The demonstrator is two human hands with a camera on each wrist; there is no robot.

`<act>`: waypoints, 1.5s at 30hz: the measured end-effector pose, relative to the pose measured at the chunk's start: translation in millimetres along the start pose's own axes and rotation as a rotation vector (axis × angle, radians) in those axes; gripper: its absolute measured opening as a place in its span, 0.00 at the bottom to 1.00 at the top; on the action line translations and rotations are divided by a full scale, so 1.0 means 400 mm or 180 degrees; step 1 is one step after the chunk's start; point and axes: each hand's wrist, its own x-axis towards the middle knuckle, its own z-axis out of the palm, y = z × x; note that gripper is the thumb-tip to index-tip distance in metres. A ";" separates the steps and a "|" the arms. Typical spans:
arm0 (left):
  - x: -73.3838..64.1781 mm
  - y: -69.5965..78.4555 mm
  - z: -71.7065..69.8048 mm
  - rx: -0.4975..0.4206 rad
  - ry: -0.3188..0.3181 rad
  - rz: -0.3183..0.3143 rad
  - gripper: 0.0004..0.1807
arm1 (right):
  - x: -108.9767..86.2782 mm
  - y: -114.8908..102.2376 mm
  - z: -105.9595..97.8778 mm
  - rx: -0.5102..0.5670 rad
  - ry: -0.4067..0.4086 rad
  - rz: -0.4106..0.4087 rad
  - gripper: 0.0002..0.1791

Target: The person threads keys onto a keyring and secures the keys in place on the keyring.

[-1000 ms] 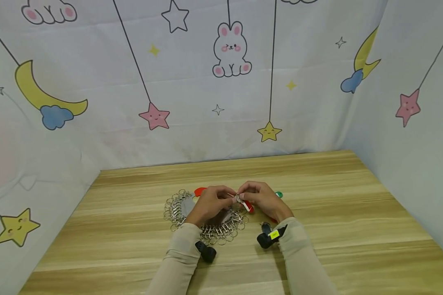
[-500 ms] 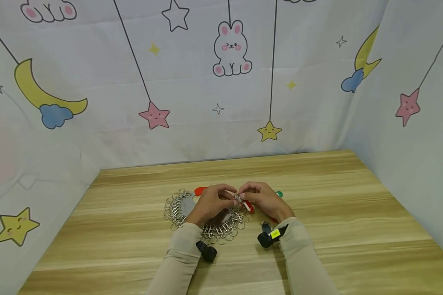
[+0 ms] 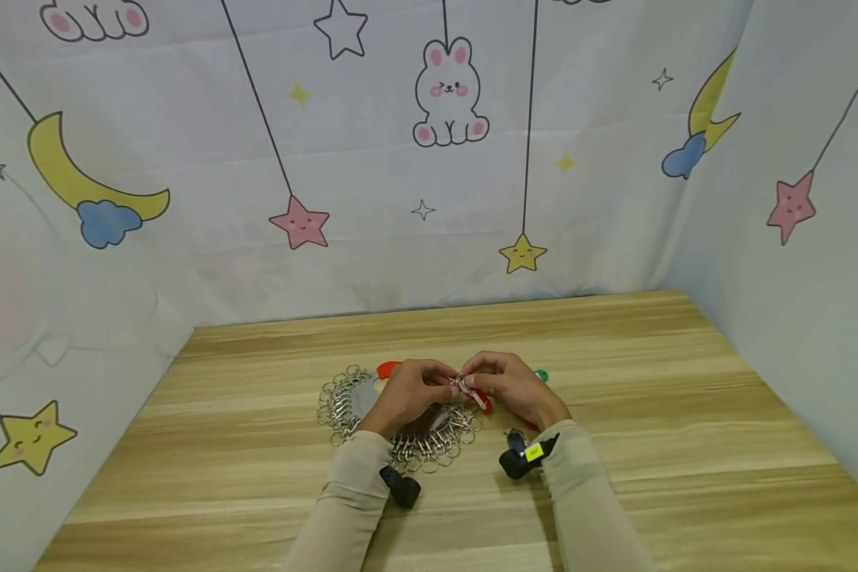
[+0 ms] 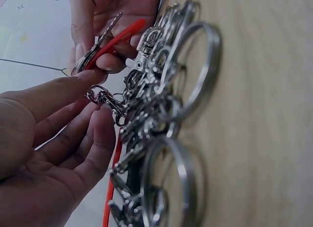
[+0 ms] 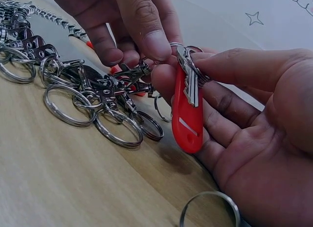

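Note:
In the head view my hands meet above a grey round plate fringed with several snap hooks and split rings. My left hand pinches a split ring joined to a snap hook at the plate's edge; the fingertips partly cover it. Close against it, my right hand holds a red key tag and a silver key lying over it, with thumb and fingers at their small ring. Where the rings meet is partly hidden.
A green piece lies behind my right hand. Beside my left hand a red piece shows at the plate's far side. Pale fabric walls enclose the wooden table at the back and sides.
Both hands stay in nearly the same place. The key and its ring shift slightly between my fingertips, with the red tag still hanging below them.

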 end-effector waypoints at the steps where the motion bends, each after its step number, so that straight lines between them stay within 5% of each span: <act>1: 0.000 0.000 0.000 0.0003 0.0003 -0.0015 0.12 | 0.000 0.001 -0.001 -0.0006 -0.0005 -0.0009 0.09; 45: 0.000 0.005 0.004 -0.0073 -0.0020 -0.0041 0.12 | -0.002 0.000 -0.003 -0.0093 -0.0010 -0.0078 0.09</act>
